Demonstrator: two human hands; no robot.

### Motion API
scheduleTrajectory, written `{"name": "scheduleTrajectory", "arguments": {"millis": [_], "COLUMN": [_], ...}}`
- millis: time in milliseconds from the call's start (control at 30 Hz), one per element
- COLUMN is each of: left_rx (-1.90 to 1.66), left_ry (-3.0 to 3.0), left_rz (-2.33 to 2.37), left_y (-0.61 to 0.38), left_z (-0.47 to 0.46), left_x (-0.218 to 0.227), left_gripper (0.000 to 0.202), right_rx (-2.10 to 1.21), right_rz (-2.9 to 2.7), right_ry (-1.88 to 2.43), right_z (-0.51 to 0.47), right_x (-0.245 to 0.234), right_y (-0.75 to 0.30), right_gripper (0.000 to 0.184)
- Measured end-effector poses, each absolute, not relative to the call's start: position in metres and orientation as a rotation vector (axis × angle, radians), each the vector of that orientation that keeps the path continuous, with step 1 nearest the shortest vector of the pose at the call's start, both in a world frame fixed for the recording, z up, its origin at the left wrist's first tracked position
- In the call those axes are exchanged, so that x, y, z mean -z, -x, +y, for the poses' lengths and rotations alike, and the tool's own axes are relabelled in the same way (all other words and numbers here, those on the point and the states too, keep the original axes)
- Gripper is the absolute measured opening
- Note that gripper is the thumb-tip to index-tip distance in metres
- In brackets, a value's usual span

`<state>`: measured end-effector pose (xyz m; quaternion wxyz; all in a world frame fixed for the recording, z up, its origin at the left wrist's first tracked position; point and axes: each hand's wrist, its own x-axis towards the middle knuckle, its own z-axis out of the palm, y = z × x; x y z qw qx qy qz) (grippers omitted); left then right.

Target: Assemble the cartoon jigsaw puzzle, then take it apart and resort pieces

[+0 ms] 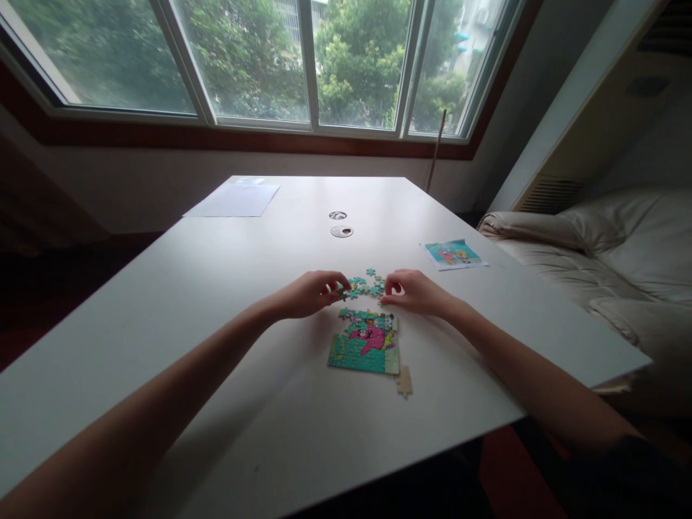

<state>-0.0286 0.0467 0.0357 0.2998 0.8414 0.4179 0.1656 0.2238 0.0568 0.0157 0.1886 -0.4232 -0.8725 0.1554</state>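
A partly joined jigsaw puzzle with a pink figure on teal lies in the middle of the white table. Several loose teal pieces are scattered just beyond it. My left hand rests at the left of the loose pieces, fingers curled in a pinch on a small piece. My right hand sits at their right, fingers curled down onto the pieces; what it holds is hidden. A face-down beige piece lies by the puzzle's lower right corner.
A printed reference picture lies to the right. A white sheet of paper sits at the far left. Two round cable holes are in the table's middle. A cream sofa stands at the right, windows behind.
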Motion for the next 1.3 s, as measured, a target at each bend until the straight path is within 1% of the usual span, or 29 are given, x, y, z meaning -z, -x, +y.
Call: {"name": "scheduleTrajectory", "arguments": {"millis": [100, 167, 267, 367, 500, 567, 633, 800, 867, 900, 1033, 1100, 1200, 1300], "left_rx": [-0.551, -0.615, -0.670, -0.725, -0.794, -0.801, -0.804, -0.784, -0.741, -0.719, -0.625, -0.567, -0.406, -0.204], "left_ry": [-2.132, -2.071, -2.003, -1.921, -1.844, -1.871, -1.912, -2.089, -2.182, -2.229, -2.390, -2.436, -2.490, -2.545], "left_rz": [1.076, 1.048, 1.002, 0.959, 0.921, 0.936, 0.967, 1.100, 1.126, 1.127, 1.077, 1.038, 0.996, 1.005], "left_y": [0.022, 0.018, 0.013, 0.010, 0.008, 0.008, 0.010, 0.024, 0.030, 0.032, 0.032, 0.030, 0.028, 0.028], "left_z": [0.047, 0.046, 0.042, 0.038, 0.036, 0.038, 0.042, 0.056, 0.059, 0.060, 0.055, 0.049, 0.043, 0.039], "left_x": [-0.031, -0.029, -0.028, -0.030, -0.031, -0.029, -0.025, -0.012, -0.010, -0.010, -0.019, -0.025, -0.031, -0.032], "left_gripper": [0.026, 0.028, 0.031, 0.034, 0.028, 0.026, 0.023, 0.016, 0.016, 0.017, 0.022, 0.025, 0.032, 0.031], "right_rx": [-0.367, -0.432, -0.629, -0.877, -1.212, -1.270, -1.193, -0.600, -0.484, -0.485, -0.725, -0.804, -0.817, -0.842], "right_rz": [-2.316, -2.258, -2.189, -2.094, -1.930, -1.896, -1.940, -2.227, -2.340, -2.400, -2.683, -2.812, -2.927, -2.954], "right_ry": [1.214, 1.167, 1.120, 1.078, 0.950, 0.928, 0.987, 1.276, 1.270, 1.229, 0.980, 0.919, 0.916, 1.032], "right_z": [0.054, 0.051, 0.045, 0.042, 0.043, 0.044, 0.046, 0.051, 0.049, 0.047, 0.026, 0.015, 0.007, 0.012], "right_x": [-0.014, -0.013, -0.013, -0.012, -0.011, -0.013, -0.015, -0.022, -0.027, -0.029, -0.038, -0.041, -0.042, -0.044], "right_y": [-0.217, -0.211, -0.201, -0.194, -0.192, -0.193, -0.198, -0.216, -0.223, -0.225, -0.227, -0.224, -0.222, -0.232], "right_gripper": [0.017, 0.021, 0.028, 0.032, 0.033, 0.032, 0.030, 0.019, 0.018, 0.021, 0.055, 0.067, 0.073, 0.070]}}
